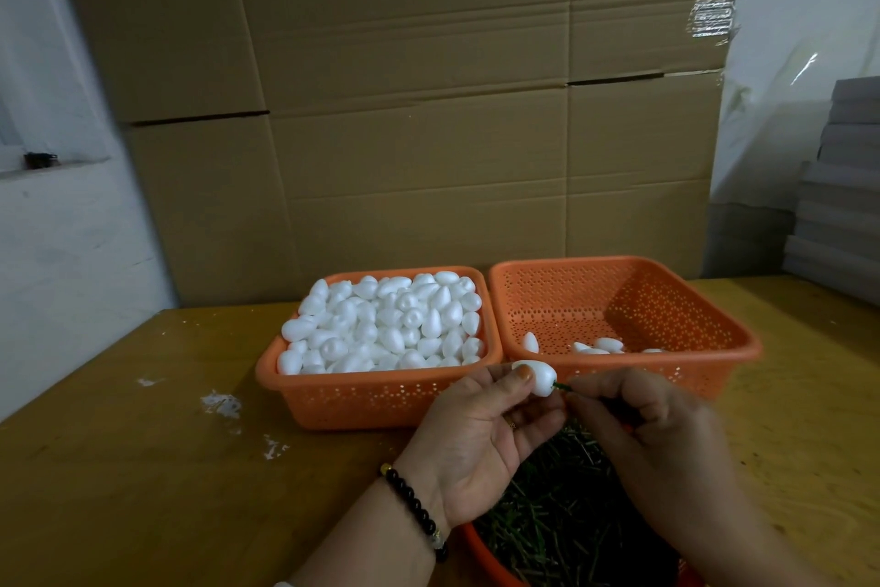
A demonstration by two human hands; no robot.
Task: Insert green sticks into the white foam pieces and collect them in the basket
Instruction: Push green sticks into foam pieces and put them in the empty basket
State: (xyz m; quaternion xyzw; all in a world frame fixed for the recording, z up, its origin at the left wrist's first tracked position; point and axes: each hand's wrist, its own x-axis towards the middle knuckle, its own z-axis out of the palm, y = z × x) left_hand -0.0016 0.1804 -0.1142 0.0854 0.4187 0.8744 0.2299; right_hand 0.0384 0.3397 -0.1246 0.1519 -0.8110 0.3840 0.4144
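Observation:
My left hand (481, 439) pinches a white egg-shaped foam piece (537, 378) between thumb and fingers, in front of the two baskets. My right hand (652, 434) grips a thin green stick (563, 387) whose tip touches the foam piece's right end. The left orange basket (362, 396) is heaped with several white foam pieces (385, 324). The right orange basket (705, 329) holds a few finished foam pieces (600, 345) at its near side. A container of loose green sticks (557, 510) lies below my hands.
The baskets stand side by side on a yellow wooden table (143, 467) with white foam crumbs (221, 403) at the left. Large cardboard boxes (405, 110) form a wall behind the table. Stacked grey sheets (843, 205) stand at the far right.

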